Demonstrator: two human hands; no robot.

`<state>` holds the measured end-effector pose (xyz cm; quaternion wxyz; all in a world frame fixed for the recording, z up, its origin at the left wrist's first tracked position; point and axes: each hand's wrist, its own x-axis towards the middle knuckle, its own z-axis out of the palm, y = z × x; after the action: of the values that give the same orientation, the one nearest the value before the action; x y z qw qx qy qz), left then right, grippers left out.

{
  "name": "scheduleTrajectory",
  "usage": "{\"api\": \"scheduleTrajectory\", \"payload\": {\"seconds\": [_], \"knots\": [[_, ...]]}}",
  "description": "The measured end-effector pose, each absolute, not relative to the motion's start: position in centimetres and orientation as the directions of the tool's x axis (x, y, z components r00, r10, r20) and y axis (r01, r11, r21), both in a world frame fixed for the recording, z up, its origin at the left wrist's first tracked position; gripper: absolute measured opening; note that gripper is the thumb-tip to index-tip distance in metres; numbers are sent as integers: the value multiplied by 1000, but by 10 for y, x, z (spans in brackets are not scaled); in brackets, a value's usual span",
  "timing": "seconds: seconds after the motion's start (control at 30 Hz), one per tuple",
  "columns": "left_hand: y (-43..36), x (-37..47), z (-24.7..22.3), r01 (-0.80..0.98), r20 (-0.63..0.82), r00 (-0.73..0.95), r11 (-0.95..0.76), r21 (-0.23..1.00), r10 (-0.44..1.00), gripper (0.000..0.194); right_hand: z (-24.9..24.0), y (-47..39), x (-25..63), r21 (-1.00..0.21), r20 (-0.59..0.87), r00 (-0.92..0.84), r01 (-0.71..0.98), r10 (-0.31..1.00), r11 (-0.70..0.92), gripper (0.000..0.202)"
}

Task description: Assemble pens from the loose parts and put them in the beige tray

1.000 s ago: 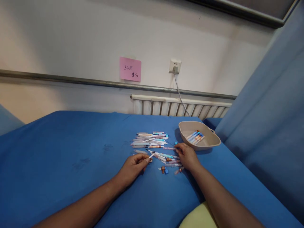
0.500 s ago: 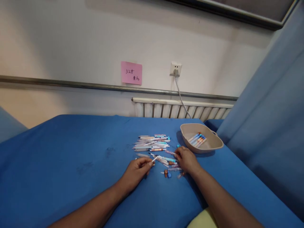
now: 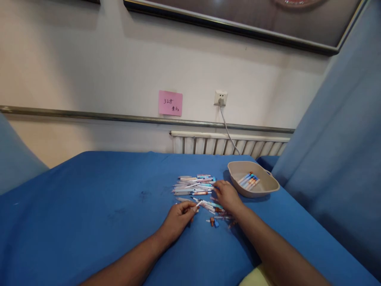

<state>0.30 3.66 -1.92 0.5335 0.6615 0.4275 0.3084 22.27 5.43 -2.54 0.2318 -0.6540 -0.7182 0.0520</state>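
My left hand is closed in a pinch on a thin white stick, which looks like a pen part and points up to the right. At the right end of a heap of slim pens is my right hand, its bent fingers apart at the pen ends. Nothing shows clearly in it. Below the heap, between my hands, lie more loose pens and clear tubes, partly hidden by the right hand. Closer to me sit a small brown piece and a blue piece.
A beige basin at the right holds several assembled-looking pens. Blue cloth covers the table. Behind it are a radiator, a plugged-in cable and a pink note. A blue curtain hangs at the right.
My right hand has moved away from me, from a pinkish pen piece to the right end of the heap. My left hand keeps its pinch on the white stick. The view has tilted up slightly.
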Motion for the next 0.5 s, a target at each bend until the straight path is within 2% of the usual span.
{"api": "scheduleTrajectory", "payload": {"seconds": [0.3, 0.5], "knots": [[41, -3, -28, 220, -13, 465, -101, 970, 885, 43, -29, 94, 197, -388, 180, -78, 910, 981, 144, 24], [44, -4, -26, 230, -14, 453, -102, 968, 891, 45, -25, 81, 205, -486, 217, 7, 868, 976, 102, 18]]}}
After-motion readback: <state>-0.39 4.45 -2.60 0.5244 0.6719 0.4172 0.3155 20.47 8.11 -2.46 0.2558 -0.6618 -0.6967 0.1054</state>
